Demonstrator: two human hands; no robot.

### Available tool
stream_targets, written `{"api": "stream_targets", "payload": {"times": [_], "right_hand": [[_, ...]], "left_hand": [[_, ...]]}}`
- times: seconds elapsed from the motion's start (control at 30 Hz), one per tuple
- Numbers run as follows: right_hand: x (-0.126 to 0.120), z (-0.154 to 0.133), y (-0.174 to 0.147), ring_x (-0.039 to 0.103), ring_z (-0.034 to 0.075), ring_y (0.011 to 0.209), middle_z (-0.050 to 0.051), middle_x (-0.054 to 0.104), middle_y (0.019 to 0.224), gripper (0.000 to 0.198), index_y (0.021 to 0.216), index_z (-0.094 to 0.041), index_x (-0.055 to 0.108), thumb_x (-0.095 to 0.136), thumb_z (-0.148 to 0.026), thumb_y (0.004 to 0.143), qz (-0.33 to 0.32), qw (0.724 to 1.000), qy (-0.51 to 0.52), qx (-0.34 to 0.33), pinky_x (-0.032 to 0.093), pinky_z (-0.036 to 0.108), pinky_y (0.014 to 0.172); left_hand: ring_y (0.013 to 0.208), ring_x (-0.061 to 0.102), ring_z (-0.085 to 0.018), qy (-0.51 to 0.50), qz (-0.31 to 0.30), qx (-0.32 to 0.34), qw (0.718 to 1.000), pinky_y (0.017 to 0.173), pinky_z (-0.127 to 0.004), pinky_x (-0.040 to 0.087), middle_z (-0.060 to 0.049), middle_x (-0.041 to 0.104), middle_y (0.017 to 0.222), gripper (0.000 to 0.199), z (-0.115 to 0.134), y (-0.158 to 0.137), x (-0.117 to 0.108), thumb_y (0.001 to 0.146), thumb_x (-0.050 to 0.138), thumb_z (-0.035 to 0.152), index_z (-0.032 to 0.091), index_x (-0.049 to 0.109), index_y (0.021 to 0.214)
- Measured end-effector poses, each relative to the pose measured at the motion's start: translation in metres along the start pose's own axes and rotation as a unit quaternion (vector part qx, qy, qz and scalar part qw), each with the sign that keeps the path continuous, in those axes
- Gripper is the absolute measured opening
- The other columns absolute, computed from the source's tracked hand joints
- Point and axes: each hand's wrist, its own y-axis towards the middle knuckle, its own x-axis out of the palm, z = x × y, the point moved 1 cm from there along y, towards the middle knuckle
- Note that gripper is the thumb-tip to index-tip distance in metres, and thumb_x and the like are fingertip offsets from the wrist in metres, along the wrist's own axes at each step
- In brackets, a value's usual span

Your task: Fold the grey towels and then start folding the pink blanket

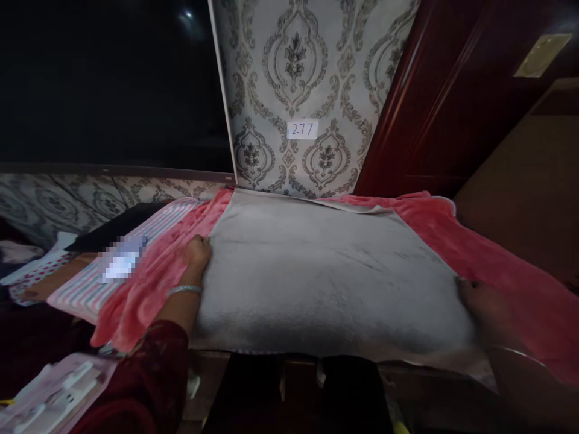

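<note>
While a wide, pale grey sheet of soft cloth [325, 271] lies spread flat over a plush coral-pink blanket [429, 235], its far edge slightly folded, a bare hand rests at either side. The left hand [198, 250], with a pale bracelet at the wrist, has its fingers curled and pinching the cloth's left edge. The right hand [482, 295] touches the right edge, but shadow and blur hide its fingers, so I cannot tell whether they grip. The blanket shows on both sides of the cloth. To the left lies a striped pink, white and grey textile [169, 216], bearing a pixelated object [121, 260]. Behind stand grey damask-patterned wallpaper [296, 72] with a white paper label [303, 129] reading "277", a large black screen [108, 84] and glossy dark-red woodwork [434, 90].
</note>
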Motion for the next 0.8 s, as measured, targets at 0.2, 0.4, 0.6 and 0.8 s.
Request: {"api": "stream_targets", "payload": {"times": [0.2,0.4,0.6,0.8], "right_hand": [[-0.003,-0.010,-0.012,0.065,0.047,0.113,0.038,0.067,0.114,0.072,0.134,-0.002,0.065,0.022,-0.045,0.095,-0.028,0.993,0.096,0.067,0.052,0.056,0.086],[-0.006,-0.013,-0.013,0.064,0.049,0.116,0.041,0.065,0.114,0.071,0.134,0.001,0.064,0.022,-0.041,0.095,-0.030,0.991,0.111,0.074,0.051,0.058,0.089],[-0.012,-0.017,-0.018,0.064,0.047,0.119,0.039,0.064,0.119,0.072,0.135,0.002,0.063,0.020,-0.041,0.097,-0.047,0.991,0.106,0.072,0.051,0.054,0.092],[-0.008,-0.014,-0.015,0.066,0.046,0.115,0.038,0.066,0.116,0.071,0.132,-0.001,0.066,0.020,-0.042,0.098,-0.038,0.991,0.107,0.067,0.052,0.054,0.088]], "left_hand": [[0.110,0.067,-0.033,-0.009,-0.001,-0.015,1.000,0.088,-0.041,0.049,-0.022,0.072,0.119,0.042,-0.002,0.004,0.003,0.099,0.041,0.035,0.011,0.070,0.118],[0.108,0.067,-0.030,-0.025,0.003,-0.012,1.000,0.085,-0.037,0.049,-0.019,0.073,0.118,0.043,-0.006,0.003,0.001,0.099,0.041,0.036,0.013,0.070,0.118],[0.108,0.067,-0.032,-0.042,0.015,-0.021,0.999,0.085,-0.039,0.049,-0.022,0.072,0.119,0.044,-0.004,0.000,0.001,0.098,0.041,0.035,0.011,0.069,0.121],[0.106,0.068,-0.034,-0.047,0.022,-0.045,0.998,0.082,-0.041,0.051,-0.025,0.073,0.113,0.046,-0.007,0.007,-0.006,0.097,0.037,0.031,0.007,0.072,0.114]]}}
